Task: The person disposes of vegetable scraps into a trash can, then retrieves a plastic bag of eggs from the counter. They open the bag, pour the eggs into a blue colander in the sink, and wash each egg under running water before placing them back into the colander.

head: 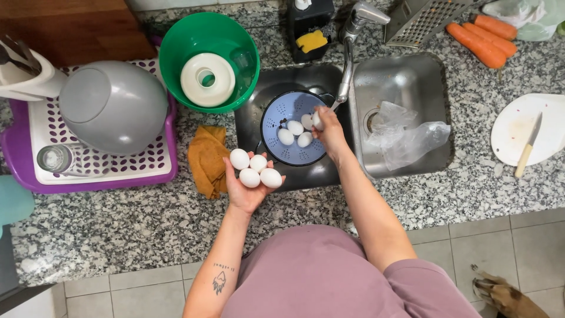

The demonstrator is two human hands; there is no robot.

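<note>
Left hand (247,187): palm up, fingers spread, cradling four eggs (255,169).
Right hand (329,131): pinching one egg (316,121) over the colander (276,113).
Colander: three eggs inside, just beyond both hands.

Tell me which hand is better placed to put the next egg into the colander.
Probably the right hand: it is already over the blue colander, holding an egg. The left hand is cradling four eggs.

My single head-worn camera looks almost straight down over the double sink (329,171), at arm's length, with granite countertop (118,229) on both sides and floor tiles below.
</note>
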